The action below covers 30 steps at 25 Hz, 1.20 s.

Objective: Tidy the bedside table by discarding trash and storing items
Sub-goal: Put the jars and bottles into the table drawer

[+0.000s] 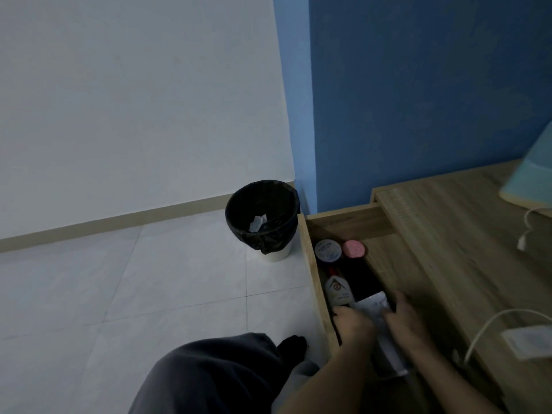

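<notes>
dim room, white wall beside blue wall, pale tiled floor, wooden baseboard

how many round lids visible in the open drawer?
2. A grey lid near the drawer's far left corner, and a pink lid just right of it. The hands and the dark interior nearer the person may hide more.

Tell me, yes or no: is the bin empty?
No. White crumpled paper lies inside the black-lined bin.
</notes>
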Each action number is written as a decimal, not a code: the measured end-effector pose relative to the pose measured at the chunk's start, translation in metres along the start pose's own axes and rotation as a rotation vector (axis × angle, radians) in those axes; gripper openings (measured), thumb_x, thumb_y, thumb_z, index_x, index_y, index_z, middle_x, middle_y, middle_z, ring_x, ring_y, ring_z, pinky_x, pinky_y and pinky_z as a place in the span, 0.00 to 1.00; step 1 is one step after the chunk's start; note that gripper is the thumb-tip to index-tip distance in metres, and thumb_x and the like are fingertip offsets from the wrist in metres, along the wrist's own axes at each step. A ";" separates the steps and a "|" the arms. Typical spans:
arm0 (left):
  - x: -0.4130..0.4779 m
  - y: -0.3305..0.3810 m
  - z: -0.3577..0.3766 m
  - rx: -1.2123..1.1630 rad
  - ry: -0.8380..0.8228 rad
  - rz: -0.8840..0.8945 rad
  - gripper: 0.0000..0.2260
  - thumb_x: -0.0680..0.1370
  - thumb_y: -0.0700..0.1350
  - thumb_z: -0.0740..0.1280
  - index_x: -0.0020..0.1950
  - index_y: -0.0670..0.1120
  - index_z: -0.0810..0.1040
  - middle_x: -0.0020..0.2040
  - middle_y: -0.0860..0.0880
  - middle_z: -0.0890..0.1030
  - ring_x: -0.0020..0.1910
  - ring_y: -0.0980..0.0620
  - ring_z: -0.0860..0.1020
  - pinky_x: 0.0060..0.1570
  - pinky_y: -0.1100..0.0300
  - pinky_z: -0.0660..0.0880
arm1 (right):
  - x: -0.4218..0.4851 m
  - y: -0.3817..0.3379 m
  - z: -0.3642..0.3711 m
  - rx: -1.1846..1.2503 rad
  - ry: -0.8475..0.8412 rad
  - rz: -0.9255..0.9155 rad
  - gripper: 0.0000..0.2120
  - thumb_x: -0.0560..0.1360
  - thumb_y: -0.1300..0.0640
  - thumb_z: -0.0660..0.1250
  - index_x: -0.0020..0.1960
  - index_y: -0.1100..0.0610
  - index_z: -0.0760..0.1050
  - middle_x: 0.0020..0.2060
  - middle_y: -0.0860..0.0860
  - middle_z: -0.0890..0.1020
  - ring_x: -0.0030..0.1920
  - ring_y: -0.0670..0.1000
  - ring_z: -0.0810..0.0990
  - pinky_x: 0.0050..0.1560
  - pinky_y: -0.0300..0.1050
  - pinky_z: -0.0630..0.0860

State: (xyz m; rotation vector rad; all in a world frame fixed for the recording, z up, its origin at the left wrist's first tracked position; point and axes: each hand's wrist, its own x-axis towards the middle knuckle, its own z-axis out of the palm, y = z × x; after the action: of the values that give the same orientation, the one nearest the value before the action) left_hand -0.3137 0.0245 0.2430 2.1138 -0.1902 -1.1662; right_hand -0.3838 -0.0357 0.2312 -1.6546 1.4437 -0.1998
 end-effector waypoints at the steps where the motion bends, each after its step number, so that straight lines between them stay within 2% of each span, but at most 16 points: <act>1: -0.004 0.006 -0.005 0.067 0.024 0.088 0.21 0.83 0.44 0.53 0.74 0.39 0.57 0.72 0.40 0.65 0.71 0.43 0.66 0.69 0.55 0.65 | -0.002 -0.011 -0.005 -0.043 -0.001 -0.055 0.23 0.76 0.63 0.60 0.70 0.59 0.62 0.66 0.60 0.71 0.65 0.60 0.70 0.63 0.50 0.67; 2: 0.000 0.013 -0.009 0.121 0.080 0.128 0.22 0.81 0.44 0.57 0.74 0.40 0.58 0.72 0.41 0.66 0.70 0.43 0.67 0.69 0.54 0.66 | -0.004 -0.024 -0.010 -0.060 0.010 -0.112 0.23 0.76 0.64 0.60 0.70 0.58 0.63 0.66 0.59 0.72 0.64 0.59 0.71 0.63 0.49 0.68; 3: 0.000 0.026 -0.008 0.076 0.111 0.108 0.22 0.79 0.44 0.60 0.72 0.42 0.61 0.70 0.41 0.68 0.68 0.43 0.69 0.68 0.52 0.68 | -0.006 -0.036 -0.015 -0.050 0.052 -0.179 0.21 0.75 0.64 0.60 0.68 0.57 0.66 0.64 0.58 0.74 0.63 0.57 0.73 0.61 0.48 0.69; 4: -0.001 0.039 -0.003 0.015 0.104 0.161 0.20 0.78 0.43 0.62 0.70 0.43 0.65 0.68 0.42 0.71 0.65 0.44 0.72 0.67 0.50 0.69 | -0.008 -0.047 -0.026 -0.026 0.121 -0.264 0.19 0.74 0.64 0.60 0.65 0.56 0.69 0.61 0.57 0.76 0.60 0.56 0.75 0.60 0.48 0.71; 6: -0.009 0.064 0.004 -0.022 0.068 0.290 0.16 0.77 0.41 0.62 0.65 0.43 0.71 0.63 0.44 0.77 0.61 0.45 0.75 0.64 0.52 0.71 | -0.008 -0.064 -0.045 0.033 0.263 -0.399 0.16 0.72 0.66 0.60 0.59 0.57 0.74 0.56 0.56 0.80 0.56 0.55 0.78 0.58 0.47 0.73; 8: -0.026 0.090 0.018 -0.028 0.043 0.443 0.14 0.77 0.38 0.61 0.63 0.42 0.73 0.59 0.44 0.78 0.60 0.45 0.76 0.62 0.55 0.72 | -0.001 -0.069 -0.077 0.069 0.393 -0.462 0.15 0.71 0.67 0.60 0.56 0.58 0.76 0.53 0.56 0.81 0.54 0.55 0.79 0.57 0.48 0.74; 11: -0.050 0.114 0.049 0.082 -0.071 0.652 0.17 0.75 0.35 0.60 0.63 0.43 0.74 0.62 0.43 0.76 0.63 0.45 0.73 0.64 0.55 0.70 | 0.008 -0.051 -0.137 0.107 0.587 -0.406 0.14 0.71 0.66 0.61 0.55 0.58 0.76 0.52 0.57 0.82 0.53 0.58 0.79 0.55 0.50 0.75; 14: -0.069 0.129 0.080 0.205 -0.267 0.710 0.17 0.77 0.37 0.60 0.64 0.47 0.72 0.65 0.45 0.74 0.63 0.46 0.73 0.63 0.55 0.71 | 0.010 -0.022 -0.200 0.074 0.720 -0.266 0.17 0.71 0.69 0.61 0.58 0.58 0.75 0.54 0.58 0.80 0.54 0.58 0.77 0.53 0.46 0.71; 16: -0.080 0.132 0.101 0.295 -0.424 0.746 0.18 0.77 0.41 0.61 0.67 0.48 0.70 0.66 0.45 0.73 0.65 0.46 0.72 0.65 0.53 0.70 | 0.008 -0.004 -0.235 0.005 0.829 -0.228 0.18 0.72 0.68 0.62 0.60 0.59 0.73 0.59 0.59 0.76 0.59 0.58 0.73 0.56 0.50 0.70; 18: -0.081 0.127 0.121 0.369 -0.540 0.798 0.26 0.71 0.47 0.63 0.70 0.46 0.69 0.68 0.44 0.72 0.67 0.45 0.70 0.69 0.52 0.68 | 0.010 0.012 -0.264 -0.077 0.948 -0.187 0.20 0.71 0.69 0.65 0.63 0.61 0.71 0.65 0.61 0.70 0.65 0.60 0.68 0.63 0.56 0.68; 20: -0.075 0.123 0.136 0.423 -0.551 0.805 0.38 0.61 0.53 0.60 0.72 0.45 0.67 0.70 0.44 0.69 0.70 0.45 0.67 0.71 0.54 0.65 | 0.018 0.027 -0.288 -0.157 0.938 -0.102 0.23 0.71 0.66 0.66 0.66 0.61 0.69 0.70 0.62 0.63 0.68 0.63 0.62 0.65 0.58 0.64; 22: -0.070 0.127 0.145 0.442 -0.512 0.769 0.34 0.65 0.51 0.61 0.72 0.46 0.67 0.71 0.44 0.68 0.71 0.46 0.66 0.72 0.55 0.64 | 0.030 0.044 -0.302 -0.225 0.810 0.012 0.26 0.73 0.61 0.66 0.69 0.57 0.65 0.73 0.60 0.58 0.71 0.62 0.58 0.66 0.58 0.62; 25: -0.062 0.141 0.154 0.502 -0.500 0.782 0.24 0.76 0.51 0.64 0.71 0.46 0.69 0.72 0.44 0.68 0.72 0.44 0.64 0.72 0.54 0.61 | 0.048 0.068 -0.308 -0.220 0.694 0.035 0.27 0.74 0.59 0.65 0.71 0.56 0.62 0.72 0.60 0.60 0.70 0.61 0.61 0.66 0.59 0.65; 28: -0.052 0.142 0.164 0.626 -0.514 0.803 0.24 0.80 0.51 0.62 0.75 0.49 0.62 0.78 0.47 0.58 0.77 0.44 0.52 0.76 0.53 0.51 | 0.054 0.075 -0.306 -0.183 0.679 0.036 0.29 0.74 0.60 0.65 0.72 0.55 0.59 0.71 0.60 0.62 0.70 0.61 0.61 0.66 0.60 0.65; 30: -0.044 0.138 0.169 0.658 -0.491 0.845 0.24 0.80 0.52 0.61 0.75 0.50 0.62 0.78 0.48 0.57 0.78 0.45 0.49 0.76 0.53 0.48 | 0.054 0.074 -0.305 -0.190 0.701 0.038 0.29 0.74 0.61 0.64 0.72 0.56 0.58 0.71 0.61 0.61 0.70 0.61 0.61 0.66 0.60 0.65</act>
State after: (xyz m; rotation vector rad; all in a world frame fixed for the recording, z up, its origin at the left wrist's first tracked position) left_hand -0.4448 -0.1446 0.3032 1.8290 -1.6979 -1.1190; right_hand -0.6141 -0.2305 0.3332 -1.7959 2.0584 -0.6926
